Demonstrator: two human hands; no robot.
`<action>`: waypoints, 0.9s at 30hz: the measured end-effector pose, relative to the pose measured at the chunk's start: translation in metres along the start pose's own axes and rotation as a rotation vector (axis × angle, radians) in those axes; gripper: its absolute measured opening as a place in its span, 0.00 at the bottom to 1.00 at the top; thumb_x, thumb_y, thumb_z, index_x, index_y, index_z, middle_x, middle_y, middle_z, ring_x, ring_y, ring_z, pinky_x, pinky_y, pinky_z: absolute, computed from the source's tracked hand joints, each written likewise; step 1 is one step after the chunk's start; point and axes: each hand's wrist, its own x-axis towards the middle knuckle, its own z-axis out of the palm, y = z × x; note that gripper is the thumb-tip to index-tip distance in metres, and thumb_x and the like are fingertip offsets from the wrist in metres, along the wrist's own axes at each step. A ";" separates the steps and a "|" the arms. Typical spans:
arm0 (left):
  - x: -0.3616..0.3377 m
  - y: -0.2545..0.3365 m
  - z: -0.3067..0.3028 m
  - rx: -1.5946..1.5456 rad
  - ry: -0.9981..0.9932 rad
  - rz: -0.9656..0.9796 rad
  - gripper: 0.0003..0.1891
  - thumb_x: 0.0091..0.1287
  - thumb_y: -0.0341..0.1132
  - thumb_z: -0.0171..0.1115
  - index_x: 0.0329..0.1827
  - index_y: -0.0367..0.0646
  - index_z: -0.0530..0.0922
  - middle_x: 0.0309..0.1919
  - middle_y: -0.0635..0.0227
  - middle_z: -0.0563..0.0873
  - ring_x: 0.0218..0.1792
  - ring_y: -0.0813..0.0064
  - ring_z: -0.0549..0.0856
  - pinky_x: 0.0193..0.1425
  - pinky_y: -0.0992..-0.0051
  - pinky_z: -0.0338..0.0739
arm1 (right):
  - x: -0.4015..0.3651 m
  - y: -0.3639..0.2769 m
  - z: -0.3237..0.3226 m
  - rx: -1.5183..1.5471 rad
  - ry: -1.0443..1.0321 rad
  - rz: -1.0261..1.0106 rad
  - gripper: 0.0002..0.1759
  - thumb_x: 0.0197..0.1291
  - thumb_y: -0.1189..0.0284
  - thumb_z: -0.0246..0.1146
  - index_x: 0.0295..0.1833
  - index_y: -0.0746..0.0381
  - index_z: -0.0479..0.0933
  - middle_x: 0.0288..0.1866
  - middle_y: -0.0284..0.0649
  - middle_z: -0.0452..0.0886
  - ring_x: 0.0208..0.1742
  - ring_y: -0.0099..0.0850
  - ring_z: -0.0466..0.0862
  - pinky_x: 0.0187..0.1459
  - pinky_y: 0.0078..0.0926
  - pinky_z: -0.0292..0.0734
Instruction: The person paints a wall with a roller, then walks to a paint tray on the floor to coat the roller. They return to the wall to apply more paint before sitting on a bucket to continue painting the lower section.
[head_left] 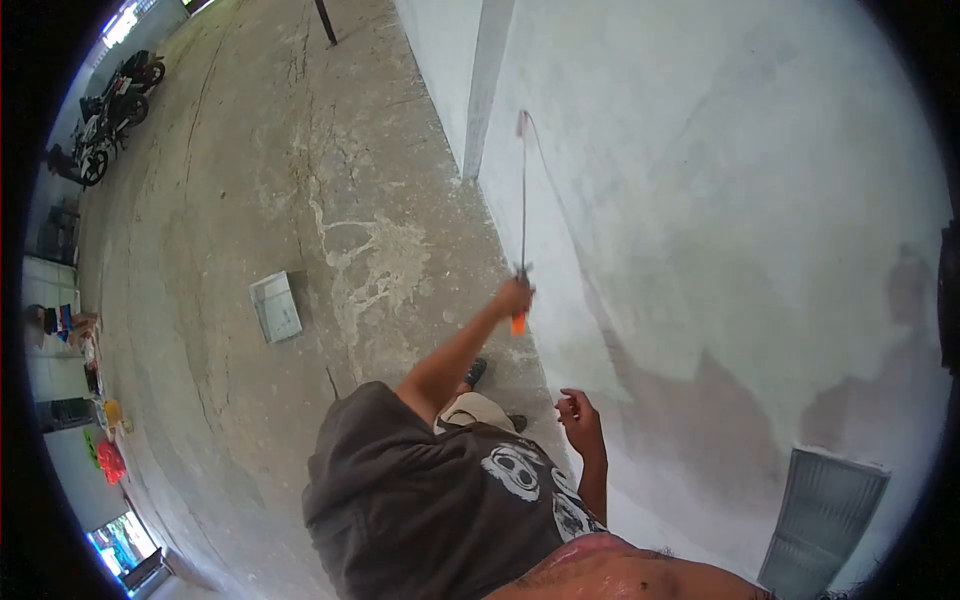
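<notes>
My left hand is wrapped round the orange handle of a long-rod paint roller. Its small head is up against the whitish wall, close to a corner post. The hand is slightly blurred. Lower down, my right hand hangs beside the wall with loosely bent fingers and nothing visible in it. A pale paint tray lies on the concrete floor to the left, apart from both hands.
Cracked, paint-spotted concrete floor spreads to the left. Motorbikes stand at the far upper left. Various goods, including a red bag, line the left side. A louvred vent sits in the wall at lower right. Shadows fall on the wall.
</notes>
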 end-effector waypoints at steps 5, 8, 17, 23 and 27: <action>-0.103 0.164 0.024 -0.527 0.123 -0.588 0.09 0.63 0.31 0.61 0.40 0.40 0.69 0.20 0.69 0.76 0.18 0.74 0.80 0.20 0.69 0.76 | -0.008 0.012 -0.005 -0.005 -0.005 0.116 0.19 0.69 0.62 0.59 0.58 0.63 0.73 0.39 0.44 0.84 0.35 0.31 0.85 0.39 0.30 0.80; -0.061 0.138 -0.007 -0.479 0.191 -0.534 0.07 0.64 0.33 0.60 0.35 0.41 0.70 0.20 0.68 0.77 0.18 0.74 0.78 0.20 0.70 0.75 | -0.004 0.000 -0.003 -0.020 -0.008 0.129 0.20 0.69 0.62 0.59 0.58 0.63 0.74 0.40 0.44 0.84 0.35 0.30 0.85 0.39 0.30 0.80; 0.026 0.125 -0.059 -0.479 0.035 -0.320 0.05 0.66 0.33 0.59 0.34 0.41 0.74 0.20 0.72 0.75 0.20 0.78 0.76 0.23 0.72 0.74 | -0.011 0.008 0.011 -0.060 0.012 0.063 0.17 0.69 0.65 0.59 0.57 0.64 0.74 0.39 0.43 0.84 0.35 0.28 0.84 0.38 0.26 0.80; -0.060 0.181 -0.002 -0.630 0.123 -0.488 0.12 0.66 0.28 0.57 0.50 0.42 0.68 0.21 0.72 0.75 0.17 0.77 0.76 0.19 0.72 0.74 | -0.021 0.027 0.011 -0.058 0.004 0.155 0.19 0.68 0.61 0.59 0.57 0.62 0.74 0.39 0.44 0.85 0.35 0.31 0.86 0.39 0.29 0.80; 0.032 0.135 -0.075 -0.578 0.088 -0.206 0.09 0.64 0.34 0.58 0.27 0.43 0.72 0.19 0.69 0.77 0.17 0.73 0.78 0.20 0.69 0.75 | -0.026 0.018 0.006 -0.066 0.037 0.130 0.17 0.69 0.63 0.59 0.56 0.63 0.74 0.38 0.44 0.85 0.34 0.30 0.85 0.38 0.28 0.81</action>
